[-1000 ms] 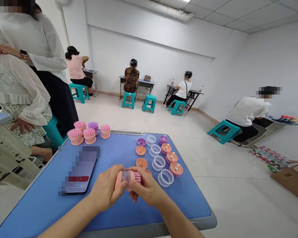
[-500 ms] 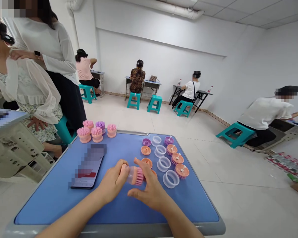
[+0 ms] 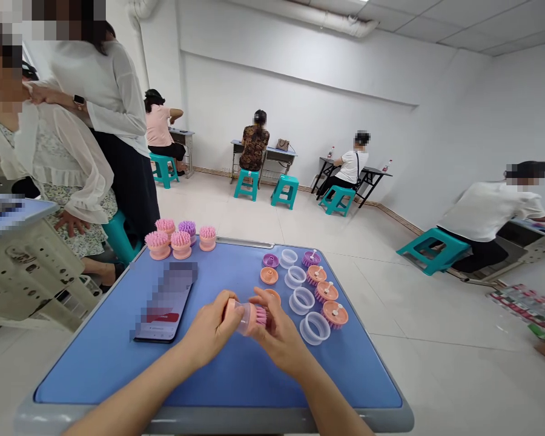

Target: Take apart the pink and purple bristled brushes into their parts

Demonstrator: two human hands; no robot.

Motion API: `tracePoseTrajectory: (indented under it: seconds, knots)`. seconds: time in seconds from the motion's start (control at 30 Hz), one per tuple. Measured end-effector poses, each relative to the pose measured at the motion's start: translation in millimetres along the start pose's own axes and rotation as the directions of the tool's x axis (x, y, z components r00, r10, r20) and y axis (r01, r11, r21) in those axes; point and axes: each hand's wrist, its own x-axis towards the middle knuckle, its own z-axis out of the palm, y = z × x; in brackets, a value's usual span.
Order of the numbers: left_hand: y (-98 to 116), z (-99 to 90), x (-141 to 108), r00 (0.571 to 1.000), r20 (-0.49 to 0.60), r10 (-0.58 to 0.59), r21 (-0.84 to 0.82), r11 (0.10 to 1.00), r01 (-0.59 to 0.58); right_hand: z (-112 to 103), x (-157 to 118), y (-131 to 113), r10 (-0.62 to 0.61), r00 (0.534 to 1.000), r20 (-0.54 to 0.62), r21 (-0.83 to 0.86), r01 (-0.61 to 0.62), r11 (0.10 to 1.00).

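Observation:
Between my hands is a small round scrubbing brush (image 3: 246, 319), lying on its side, with an orange base, a clear middle and pink bristles pointing right. My left hand (image 3: 209, 327) is closed round its base end. The fingers and thumb of my right hand (image 3: 282, 339) close round the bristle end, covering part of it. Just beyond, orange caps (image 3: 269, 276) and a purple cap (image 3: 270, 260) lie in a column. Next to them are clear plastic rings (image 3: 301, 301), then upturned bristle heads (image 3: 335, 313) with white stems. Several finished-looking brushes (image 3: 181, 244) stand at the far left.
A phone (image 3: 163, 309) lies left of my hands on the blue tabletop (image 3: 222, 375). Two people are close at the left, one standing (image 3: 113, 85) and one seated (image 3: 79, 163). Others sit at desks along the walls. Teal stools (image 3: 284, 192) stand on the floor.
My right hand has closed from a spread grip onto the bristle end of the brush. My left hand keeps hold of the base. The view has shifted slightly.

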Motion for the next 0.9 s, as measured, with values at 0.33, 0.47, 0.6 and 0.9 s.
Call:
tracePoseTrajectory:
  seconds: [0.33,0.47,0.6,0.9]
  knots:
    - [0.4,-1.3,1.4,0.999,-0.023,-0.044,-0.093,0.995,0.042,2.8,-0.5,-5.0,-0.184,0.983,-0.023,-0.235,0.174,0.956]
    - [0.5,-1.3,1.9,0.998,0.000,-0.062,-0.110,0.992,0.062,2.2,-1.3,-2.8,-0.178,0.984,-0.029,-0.277,0.164,0.947]
    - [1.5,-1.8,1.3,0.999,0.021,-0.033,-0.075,0.997,0.035,-2.6,-0.9,-4.3,-0.014,0.998,0.060,-0.166,0.024,0.986]
    - [-6.2,-1.0,6.6,0.993,0.043,-0.111,-0.246,0.962,0.118,6.2,-0.4,-2.6,-0.387,0.922,0.017,-0.492,0.345,0.799]
